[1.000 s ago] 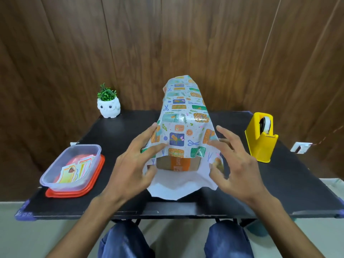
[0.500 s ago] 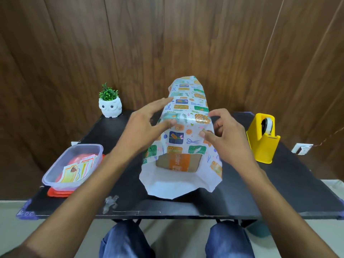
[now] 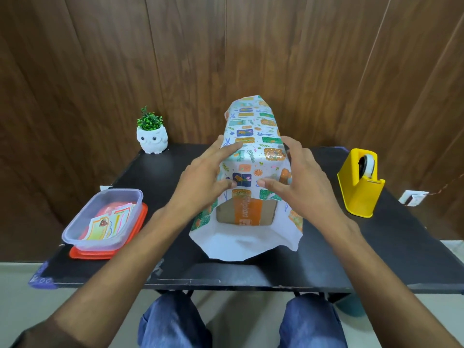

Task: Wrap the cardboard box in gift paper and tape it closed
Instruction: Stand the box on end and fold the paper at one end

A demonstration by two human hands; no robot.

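Note:
The cardboard box [image 3: 244,212] stands mid-table, its brown and orange near end showing under the draped sheet. Patterned gift paper [image 3: 252,136] covers the top and both sides, and its white underside spreads on the table in front. My left hand [image 3: 203,179] presses the paper against the box's left side, fingers straight across the top edge and thumb on the near face. My right hand [image 3: 298,177] presses the paper on the right side in the same way, its thumb pointing toward the left thumb. The far end of the box is hidden.
A yellow tape dispenser [image 3: 360,183] stands at the right of the black table [image 3: 175,270]. At the left, a clear plastic tub [image 3: 100,222] with coloured cards sits on a red lid. A white owl pot [image 3: 152,139] with a green plant stands at the back left.
Both hands rose from the paper's lower flaps onto the upper part of the box. The right hand's fingers, curled half a second ago, now lie straight on the paper.

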